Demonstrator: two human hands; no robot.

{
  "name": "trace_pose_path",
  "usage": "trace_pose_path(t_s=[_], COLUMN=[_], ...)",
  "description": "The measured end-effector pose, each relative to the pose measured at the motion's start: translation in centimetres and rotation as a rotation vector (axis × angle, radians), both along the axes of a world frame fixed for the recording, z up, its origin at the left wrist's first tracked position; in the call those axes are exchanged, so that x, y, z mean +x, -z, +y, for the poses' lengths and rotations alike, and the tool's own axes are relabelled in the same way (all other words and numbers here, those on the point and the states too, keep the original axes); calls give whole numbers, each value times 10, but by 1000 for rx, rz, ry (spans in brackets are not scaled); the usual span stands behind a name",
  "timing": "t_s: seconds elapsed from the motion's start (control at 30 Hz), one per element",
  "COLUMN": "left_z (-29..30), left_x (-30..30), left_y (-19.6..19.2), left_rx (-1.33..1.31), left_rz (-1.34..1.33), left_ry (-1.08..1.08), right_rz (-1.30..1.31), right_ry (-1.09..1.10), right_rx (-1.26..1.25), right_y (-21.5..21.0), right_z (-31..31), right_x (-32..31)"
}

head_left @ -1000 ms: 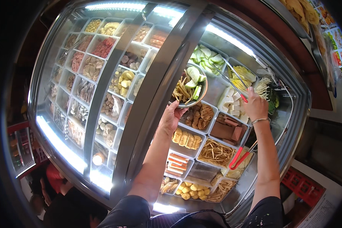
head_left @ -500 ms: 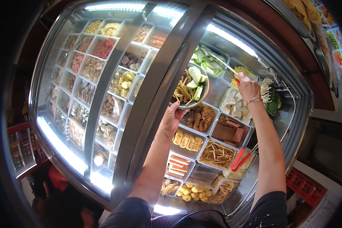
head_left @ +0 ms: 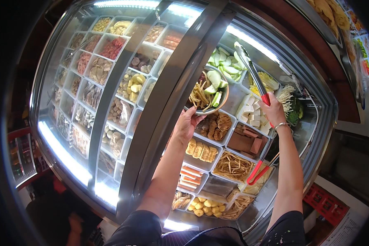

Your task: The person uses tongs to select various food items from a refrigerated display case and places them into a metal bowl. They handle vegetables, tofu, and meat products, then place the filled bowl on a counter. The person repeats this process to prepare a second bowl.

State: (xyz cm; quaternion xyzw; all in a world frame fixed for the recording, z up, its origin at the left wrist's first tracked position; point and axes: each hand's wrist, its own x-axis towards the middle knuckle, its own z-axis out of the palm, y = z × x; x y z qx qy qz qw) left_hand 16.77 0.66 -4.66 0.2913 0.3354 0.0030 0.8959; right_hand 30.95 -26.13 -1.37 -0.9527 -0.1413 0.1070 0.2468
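Two dark sleeves enter at the lower edge of the frame, and two bare forearms rise from them toward the middle of a refrigerated display case (head_left: 315,123) with curved glass and a broad metal frame bar (head_left: 168,102) running diagonally from lower centre to the top. Nearest the person, in the lower centre, sit trays of yellow balls (head_left: 207,206), orange-red sticks (head_left: 189,178) and thin brown strips (head_left: 233,166); one spare pair of red-handled tongs (head_left: 261,169) lies over the trays at lower right. Further in, the left hand (head_left: 187,124) is cupped under one bowl (head_left: 207,96), fingers closed against its underside; the bowl, just right of the frame bar in the upper centre, holds pale green slices and tan strands. The right hand (head_left: 273,110), with a bracelet at the wrist, is closed around the red grip of a second pair of tongs (head_left: 252,71), whose metal tips reach up over a tray of green vegetable slices (head_left: 227,63); whether the tips pinch anything cannot be told. Just beside that hand are white cubes (head_left: 250,115) and enoki-like mushrooms (head_left: 286,98). Behind the glass on the left, more than twenty small trays stand in rows, their contents blurred by reflections. At the far upper right, another metal tray of yellow food (head_left: 326,12) is cut off by the frame's edge.
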Motion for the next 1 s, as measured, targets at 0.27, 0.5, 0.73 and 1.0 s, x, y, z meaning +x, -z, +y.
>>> trace_pose_path(t_s=[0.27,0.5,0.73,1.0], left_z=[-2,-6,-4,-6], left_x=[4,6,-1,-24], left_y=[-6,-9,-4,-14], left_rx=[17,13,-35,-27], left_rz=[-19,-51,-19,-37], left_ry=[7,18,-18,7], right_rz=[845,842,765,714], right_ry=[229,264,318,571], right_rx=[619,570,694,770], right_y=[-61,-52,-46,-35], right_z=[24,34,26,28], right_x=[-80,-111,-115,-129])
